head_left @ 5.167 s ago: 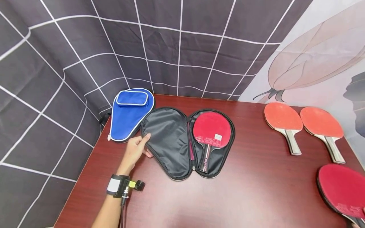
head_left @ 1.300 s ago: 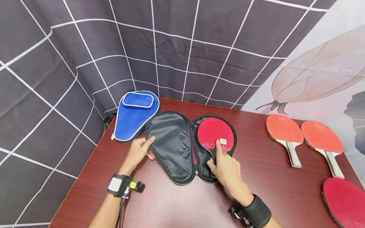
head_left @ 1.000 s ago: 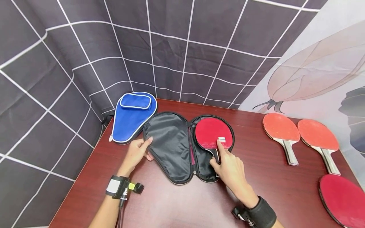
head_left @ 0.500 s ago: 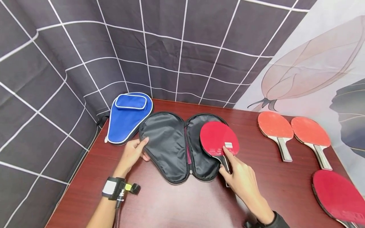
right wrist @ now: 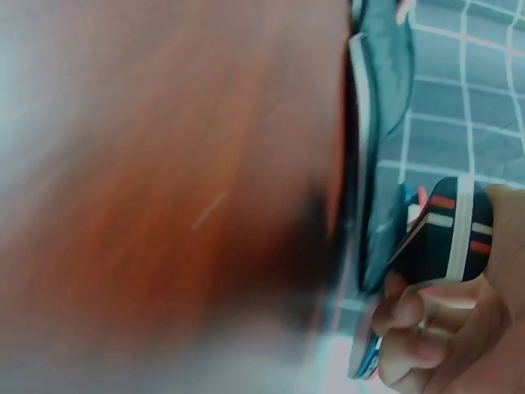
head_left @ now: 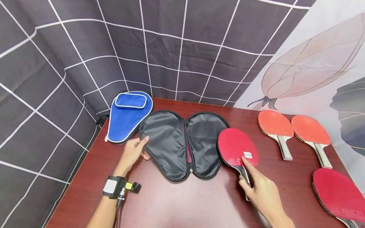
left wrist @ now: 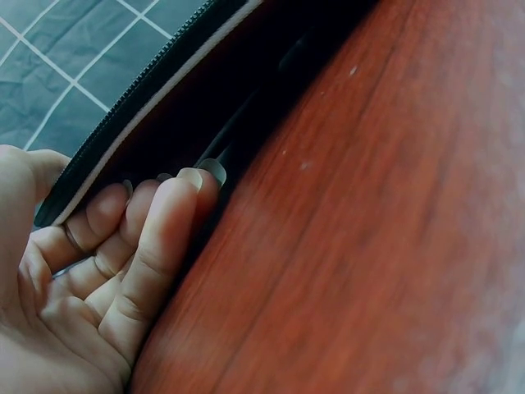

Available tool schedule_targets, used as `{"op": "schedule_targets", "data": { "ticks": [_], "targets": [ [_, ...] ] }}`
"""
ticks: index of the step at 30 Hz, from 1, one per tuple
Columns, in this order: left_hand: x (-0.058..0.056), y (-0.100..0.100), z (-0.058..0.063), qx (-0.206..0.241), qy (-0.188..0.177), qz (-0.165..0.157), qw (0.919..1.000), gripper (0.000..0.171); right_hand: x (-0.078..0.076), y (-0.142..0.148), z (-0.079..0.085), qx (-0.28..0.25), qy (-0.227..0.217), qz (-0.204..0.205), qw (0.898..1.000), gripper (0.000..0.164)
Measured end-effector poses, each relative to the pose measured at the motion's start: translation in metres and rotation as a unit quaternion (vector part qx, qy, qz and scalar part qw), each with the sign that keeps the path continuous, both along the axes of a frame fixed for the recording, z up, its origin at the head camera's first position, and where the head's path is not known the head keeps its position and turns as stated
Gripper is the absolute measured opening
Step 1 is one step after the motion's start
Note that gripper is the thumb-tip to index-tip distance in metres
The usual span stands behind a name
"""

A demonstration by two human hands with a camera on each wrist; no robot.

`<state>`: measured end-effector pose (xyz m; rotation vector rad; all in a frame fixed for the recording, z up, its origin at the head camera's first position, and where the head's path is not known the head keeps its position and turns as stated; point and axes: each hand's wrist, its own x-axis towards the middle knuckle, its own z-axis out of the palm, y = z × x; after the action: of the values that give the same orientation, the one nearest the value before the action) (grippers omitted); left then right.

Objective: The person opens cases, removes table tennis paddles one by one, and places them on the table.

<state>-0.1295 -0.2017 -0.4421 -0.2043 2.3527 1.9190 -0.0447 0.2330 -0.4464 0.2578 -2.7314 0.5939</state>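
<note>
In the head view an unzipped black paddle case (head_left: 163, 139) lies spread flat on the table, both halves bare inside. My left hand (head_left: 134, 153) pinches its left edge, thumb on top and fingers beneath; the left wrist view shows those fingers (left wrist: 156, 238) curled under the zipped rim. To the right of the case, my right hand (head_left: 263, 190) grips a red table tennis paddle (head_left: 236, 145) by its handle, the index finger lying on the rubber near a white label. The paddle is held above the table, overlapping the case's right edge. In the right wrist view its striped handle end (right wrist: 451, 230) shows.
A blue paddle case (head_left: 128, 122) with white piping lies at the back left. Two orange paddles (head_left: 275, 123) rest at the back right, and another red paddle (head_left: 339, 193) lies at the right front. A dark gridded curtain (head_left: 159, 47) hangs behind the table.
The right hand came in from the right, gripped the paddle lying in the black case, and has moved it rightward off the case's right half. The left hand has stayed at the case's left edge.
</note>
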Motion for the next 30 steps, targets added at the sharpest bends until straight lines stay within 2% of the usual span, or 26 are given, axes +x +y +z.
{"op": "schedule_targets", "data": {
  "ticks": [5, 8, 14, 21, 28, 30],
  "targets": [
    [-0.008, -0.004, -0.019, 0.009, 0.008, 0.005, 0.9999, 0.044, 0.020, 0.031, -0.004, 0.005, -0.008, -0.018, 1.000, 0.076],
    [-0.010, -0.005, -0.024, 0.007, 0.017, 0.013, 0.9998, 0.048, 0.031, 0.045, -0.007, 0.009, -0.002, -0.039, 0.999, 0.077],
    [-0.008, -0.007, -0.026, 0.003, 0.027, 0.024, 0.9994, 0.051, 0.047, 0.066, -0.008, 0.024, -0.034, -0.085, 0.995, 0.078],
    [-0.005, -0.013, -0.026, -0.007, 0.020, 0.023, 0.9995, 0.052, 0.056, 0.073, -0.007, 0.043, -0.060, -0.114, 0.991, 0.075],
    [-0.004, -0.013, -0.024, -0.010, 0.022, 0.027, 0.9993, 0.052, 0.069, 0.081, -0.010, 0.065, -0.120, -0.144, 0.980, 0.077],
    [-0.004, -0.011, -0.023, -0.007, 0.023, 0.026, 0.9994, 0.052, 0.074, 0.085, -0.014, 0.068, -0.109, -0.146, 0.981, 0.078]
  ]
}}
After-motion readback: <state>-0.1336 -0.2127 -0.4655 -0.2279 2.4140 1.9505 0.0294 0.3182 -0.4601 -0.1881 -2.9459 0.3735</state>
